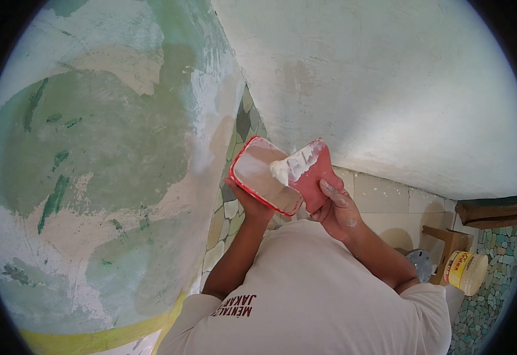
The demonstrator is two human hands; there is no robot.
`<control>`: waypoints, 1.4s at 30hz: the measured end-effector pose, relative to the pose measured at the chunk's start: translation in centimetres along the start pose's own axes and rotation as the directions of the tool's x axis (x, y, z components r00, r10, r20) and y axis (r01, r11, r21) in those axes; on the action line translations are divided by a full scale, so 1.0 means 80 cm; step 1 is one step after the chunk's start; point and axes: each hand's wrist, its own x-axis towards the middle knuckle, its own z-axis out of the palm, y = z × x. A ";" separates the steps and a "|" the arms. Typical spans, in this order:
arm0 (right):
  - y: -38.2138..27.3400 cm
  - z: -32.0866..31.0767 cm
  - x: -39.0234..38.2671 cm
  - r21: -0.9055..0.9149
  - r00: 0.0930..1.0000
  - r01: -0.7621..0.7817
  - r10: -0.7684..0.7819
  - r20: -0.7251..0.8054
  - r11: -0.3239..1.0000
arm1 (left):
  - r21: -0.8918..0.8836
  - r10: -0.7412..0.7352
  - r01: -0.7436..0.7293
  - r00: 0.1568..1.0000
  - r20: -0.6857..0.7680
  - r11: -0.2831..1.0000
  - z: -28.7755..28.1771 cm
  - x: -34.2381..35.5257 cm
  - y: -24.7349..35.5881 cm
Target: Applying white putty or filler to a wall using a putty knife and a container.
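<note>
My left hand [246, 195] grips a square red-rimmed plastic holder [251, 169] with a pale smeared face, tilted in front of my chest. My right hand [340, 210] grips a red plastic spreader [314, 183], with its thumb on the front face. A thick lump of white paste [285, 167] lies along the spreader's top edge, over the holder's right part. My right fingertips are partly hidden behind the spreader.
A patchy green and white wall [92, 160] fills the left, a pale wall [377, 89] the top right. Pebble mosaic [243, 112] and tiles [377, 189] lie between. At lower right are a wooden stool [448, 236], a yellow-labelled bucket [467, 272] and a grey round object [418, 263].
</note>
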 end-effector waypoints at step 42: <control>-0.036 -0.123 0.366 0.144 0.909 0.308 -0.245 -0.338 0.941 | -0.118 -0.010 0.012 1.000 0.017 0.993 -0.108 -0.032 0.001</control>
